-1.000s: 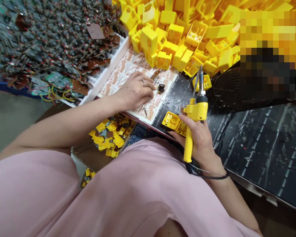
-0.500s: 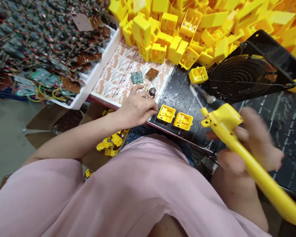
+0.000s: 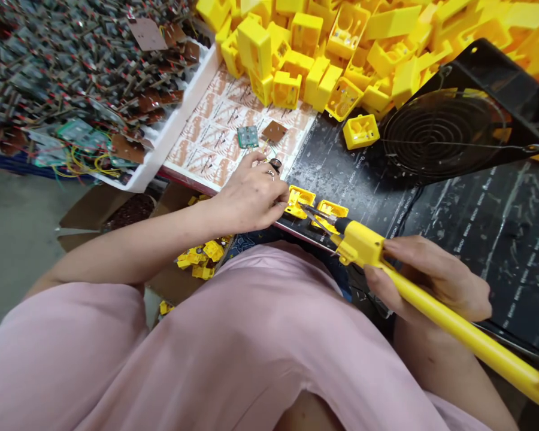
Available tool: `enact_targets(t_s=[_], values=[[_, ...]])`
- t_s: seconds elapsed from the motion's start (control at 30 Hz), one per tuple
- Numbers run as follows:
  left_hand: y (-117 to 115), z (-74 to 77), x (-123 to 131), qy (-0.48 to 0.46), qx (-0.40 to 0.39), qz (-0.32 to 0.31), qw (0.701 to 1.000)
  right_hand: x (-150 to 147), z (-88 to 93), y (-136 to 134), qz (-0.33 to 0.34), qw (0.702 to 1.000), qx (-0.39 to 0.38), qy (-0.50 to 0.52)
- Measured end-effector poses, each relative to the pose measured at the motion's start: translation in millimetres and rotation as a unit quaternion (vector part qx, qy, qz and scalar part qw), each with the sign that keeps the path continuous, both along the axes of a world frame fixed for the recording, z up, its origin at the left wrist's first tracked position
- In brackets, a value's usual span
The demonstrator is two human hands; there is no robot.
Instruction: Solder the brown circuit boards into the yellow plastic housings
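My right hand (image 3: 431,278) is wrapped round a yellow soldering gun (image 3: 363,242). Its metal tip reaches over the left of two small open yellow cases (image 3: 300,202), close to that case's inside. The second yellow case (image 3: 331,213) stands just right of it, partly behind the tip. My left hand (image 3: 256,194) rests at the table's front edge, fingers bent, thumb and fingertips at the left case's side. What they pinch, if anything, is hidden. Beyond its knuckles lie a small black round part (image 3: 275,163), a green circuit board (image 3: 247,136) and a brown board (image 3: 274,131).
Yellow cases (image 3: 305,36) are heaped at the back, with a single case (image 3: 360,131) in front. A black fan (image 3: 449,131) stands at right. A white foam tray (image 3: 179,114) at left is piled with circuit boards. Below the table, a carton holds more yellow pieces (image 3: 202,258).
The right hand has brought the soldering gun left and down, its tip now over the left yellow case. My left hand has stayed almost in place.
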State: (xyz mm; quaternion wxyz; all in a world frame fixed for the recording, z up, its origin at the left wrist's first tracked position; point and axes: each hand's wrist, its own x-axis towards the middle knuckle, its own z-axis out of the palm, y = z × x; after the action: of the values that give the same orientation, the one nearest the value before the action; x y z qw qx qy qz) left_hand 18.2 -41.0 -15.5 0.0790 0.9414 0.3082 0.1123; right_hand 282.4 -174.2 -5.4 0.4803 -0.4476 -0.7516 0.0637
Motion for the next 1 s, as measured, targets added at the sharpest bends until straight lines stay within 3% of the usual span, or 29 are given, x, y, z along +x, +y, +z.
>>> enact_targets(t_s=[0.13,0.33,0.63,0.8,1.0], values=[[0.8,1.8,1.0,0.013,0.014,-0.002,1.000,-4.6,6.0,10.7,0.053,0.998,-0.008,-0.031],[1.3,-1.0,0.9,0.005,0.031,-0.002,1.000,-8.5,11.2,13.9,0.068,0.996,-0.003,-0.064],[2.7,-0.8,4.4,0.025,0.043,-0.008,0.999,-2.4,20.3,8.7,0.081,0.983,-0.098,-0.135],[2.2,3.1,5.6,0.024,0.056,-0.017,0.998,0.5,17.3,12.2,0.119,0.987,-0.018,-0.105],[3.2,6.6,7.5,0.019,0.037,-0.019,0.999,7.7,25.0,-0.7,0.031,0.991,-0.088,-0.094]])
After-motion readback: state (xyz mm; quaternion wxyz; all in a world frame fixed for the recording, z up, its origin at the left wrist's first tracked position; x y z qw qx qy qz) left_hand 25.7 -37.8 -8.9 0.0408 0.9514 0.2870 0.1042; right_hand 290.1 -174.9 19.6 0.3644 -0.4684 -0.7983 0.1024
